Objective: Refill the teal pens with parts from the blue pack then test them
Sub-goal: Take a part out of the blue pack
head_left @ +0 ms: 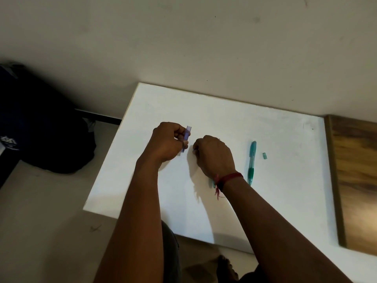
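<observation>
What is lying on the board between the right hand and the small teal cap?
In the head view, one teal pen lies between the right hand and the small teal cap; the rest of the white board there is bare.

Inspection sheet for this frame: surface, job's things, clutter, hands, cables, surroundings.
Surface: white board on a pale floor.
Job's things: blue pack pinched in the left hand; one teal pen lying at right, small teal piece beside it, apart; a teal bit shows under the right wrist, mostly hidden.
Clutter: nothing seen.
Hands: left hand closed on the pack; right hand closed, contents hidden; red thread on its wrist.
Cables: nothing seen.
Surroundings: dark bag at left, wooden panel at right, plain wall.
</observation>
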